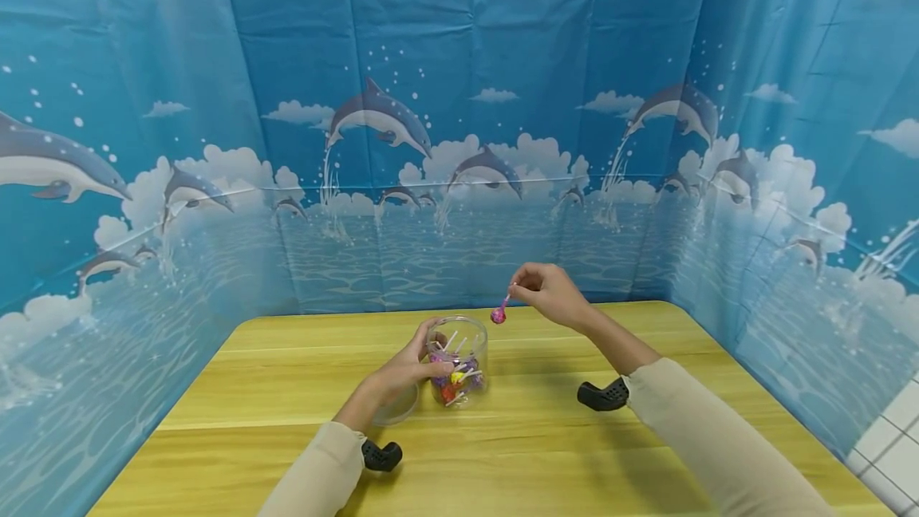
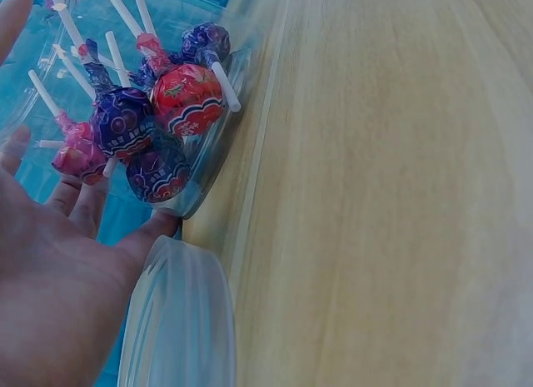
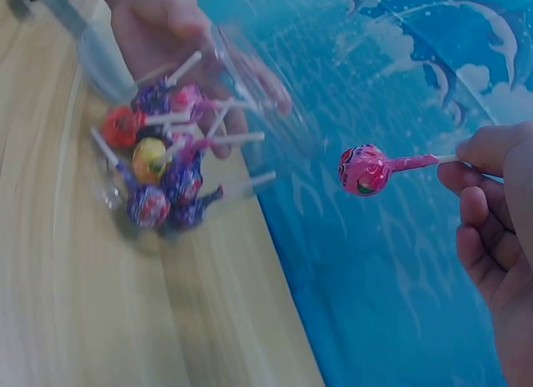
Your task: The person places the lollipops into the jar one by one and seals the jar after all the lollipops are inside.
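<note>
A clear plastic jar [image 1: 477, 345] stands on the table with several wrapped lollipops inside, purple, red, yellow and pink. My left hand [image 1: 402, 369] grips the jar from its left side, thumb in front and fingers behind. In the left wrist view a red lollipop [image 2: 187, 100] shows through the jar wall among purple ones. Above and right of the open jar, my right hand [image 1: 549, 294] pinches a pink lollipop [image 3: 365, 170] by the end of its white stick. Its wrapped head hangs downward in the head view, outside the jar.
A round clear lid [image 1: 397, 407] lies on the table [image 1: 524, 453] just left of the jar, under my left wrist; its ridged rim shows in the left wrist view. A blue dolphin-print curtain [image 1: 402, 262] hangs behind the table and along both sides.
</note>
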Motion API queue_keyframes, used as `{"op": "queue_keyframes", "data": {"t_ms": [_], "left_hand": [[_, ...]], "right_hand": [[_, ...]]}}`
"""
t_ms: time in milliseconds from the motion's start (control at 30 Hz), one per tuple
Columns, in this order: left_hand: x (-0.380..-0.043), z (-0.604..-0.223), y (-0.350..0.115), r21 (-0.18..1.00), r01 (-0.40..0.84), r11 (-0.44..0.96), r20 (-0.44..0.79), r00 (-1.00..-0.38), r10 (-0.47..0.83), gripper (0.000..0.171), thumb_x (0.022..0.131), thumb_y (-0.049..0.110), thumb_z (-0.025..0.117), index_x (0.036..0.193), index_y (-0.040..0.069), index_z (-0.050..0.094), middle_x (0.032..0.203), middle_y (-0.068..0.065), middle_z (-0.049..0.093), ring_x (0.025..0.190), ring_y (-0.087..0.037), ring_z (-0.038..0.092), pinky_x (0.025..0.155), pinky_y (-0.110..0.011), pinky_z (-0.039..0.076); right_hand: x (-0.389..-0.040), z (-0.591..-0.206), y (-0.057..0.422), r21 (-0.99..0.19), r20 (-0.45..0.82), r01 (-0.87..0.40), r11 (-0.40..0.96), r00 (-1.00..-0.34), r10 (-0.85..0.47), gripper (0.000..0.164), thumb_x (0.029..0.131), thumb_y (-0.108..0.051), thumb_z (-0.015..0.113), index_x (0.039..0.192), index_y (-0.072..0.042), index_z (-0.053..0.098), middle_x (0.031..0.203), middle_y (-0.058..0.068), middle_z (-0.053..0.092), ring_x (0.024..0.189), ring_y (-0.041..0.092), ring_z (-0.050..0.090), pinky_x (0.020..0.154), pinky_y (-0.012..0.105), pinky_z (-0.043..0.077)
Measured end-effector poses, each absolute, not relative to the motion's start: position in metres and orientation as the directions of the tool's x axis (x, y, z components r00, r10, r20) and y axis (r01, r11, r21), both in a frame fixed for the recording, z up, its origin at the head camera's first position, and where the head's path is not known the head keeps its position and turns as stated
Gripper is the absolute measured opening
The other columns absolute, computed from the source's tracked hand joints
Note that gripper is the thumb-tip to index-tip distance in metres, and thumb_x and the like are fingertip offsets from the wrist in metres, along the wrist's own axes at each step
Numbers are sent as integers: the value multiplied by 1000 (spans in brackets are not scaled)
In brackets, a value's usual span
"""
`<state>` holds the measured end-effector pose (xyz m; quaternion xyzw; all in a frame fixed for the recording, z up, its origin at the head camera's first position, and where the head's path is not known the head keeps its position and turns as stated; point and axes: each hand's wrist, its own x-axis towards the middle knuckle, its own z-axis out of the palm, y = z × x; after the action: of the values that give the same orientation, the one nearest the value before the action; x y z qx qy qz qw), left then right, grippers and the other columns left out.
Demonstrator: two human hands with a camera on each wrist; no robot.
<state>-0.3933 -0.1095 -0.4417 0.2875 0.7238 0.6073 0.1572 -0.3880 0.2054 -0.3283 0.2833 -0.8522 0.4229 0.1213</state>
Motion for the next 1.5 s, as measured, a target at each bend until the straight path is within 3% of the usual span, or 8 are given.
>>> {"op": "queue_keyframes", "data": {"t_ms": [467,767,967,1233,1367,1500], "left_hand": [[-393,-440,-108,969,220,109,113,-794,597,83,98,28,71,162,25,18,151,-23,32,134,-31,41,111,-55,34],[-392,-441,-109,965,229,128,108,-793,600,87,98,32,72,163,26,16,153,-18,33,140,-33,36,111,-59,33],[-391,-439,-109,966,226,128,105,-791,603,84,99,31,70,163,27,17,151,-15,34,138,-32,37,110,-58,34],[-390,-437,-109,965,232,121,115,-790,602,82,99,32,71,163,28,18,147,-13,36,132,-30,41,107,-56,38],[-390,-438,-110,964,234,122,116,-791,601,82,99,31,72,162,29,19,148,-14,36,135,-32,40,108,-57,37],[-390,-440,-110,965,228,129,108,-795,597,82,99,30,71,162,30,19,154,-17,31,142,-34,35,109,-61,34]], "right_hand": [[-387,-323,168,-618,434,-641,456,-761,-481,9,103,-13,66,100,-5,70,88,3,71,77,18,67,73,41,53],[-386,-335,149,-592,314,-646,482,-736,-600,8,101,-11,68,98,-6,73,86,-5,72,78,13,69,73,36,55],[-386,-339,142,-568,255,-656,496,-714,-652,9,100,-10,70,98,-2,75,84,-6,73,78,12,70,72,33,56],[-387,-336,140,-549,165,-670,499,-673,-721,8,99,-8,71,93,-6,76,84,-6,74,80,13,72,73,31,57],[-388,-334,139,-530,113,-667,523,-667,-736,5,97,-11,75,99,-7,77,88,-7,75,82,11,72,74,31,57],[-386,-337,142,-531,161,-683,501,-662,-732,16,98,-14,74,108,-3,77,94,-3,76,86,11,72,77,32,58]]}}
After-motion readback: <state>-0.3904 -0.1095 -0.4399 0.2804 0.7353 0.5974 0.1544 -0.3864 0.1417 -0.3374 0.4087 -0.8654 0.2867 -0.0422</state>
